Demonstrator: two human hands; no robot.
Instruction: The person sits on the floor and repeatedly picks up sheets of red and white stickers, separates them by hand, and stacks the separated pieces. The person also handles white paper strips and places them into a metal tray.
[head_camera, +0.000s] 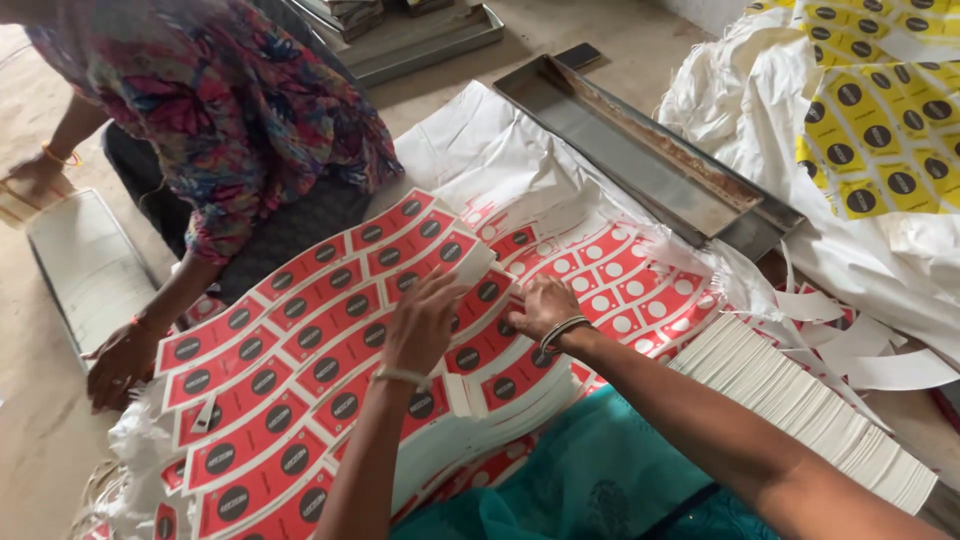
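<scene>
Head view of a floor workplace, described relative to the stack of red die-cut label sheets (300, 370) at centre. Largest, behind and to the right of the stack, lies crumpled white sacking (760, 110) carrying a spread of yellow label sheets (880, 110); between it and the stack a long metal tray (640, 150) runs diagonally from upper left to lower right. Across the stack, at its far left corner, a co-worker in a floral garment (230, 90) leans in, one hand (120, 365) resting at the stack's left edge, beside a flat white board (85, 265). The stack itself is a broad fanned pile whose long axis runs from lower left to upper right, each sheet bearing rows of red panels with dark discs. To its right a pile of punched-out red sheets (620, 285) with white holes overlaps it, and further right a row of white card blanks (800, 400) stands on edge. The wearer's left hand (425, 320) lies flat, fingers spread, pressing the top sheet near the stack's right end, gripping nothing. The right hand (540, 305), just beside it towards the punched sheets, has its fingers curled down on the stack's right edge; whether they pinch a sheet cannot be told. Both hands meet the stack at its right end, the left reaching further onto it.
</scene>
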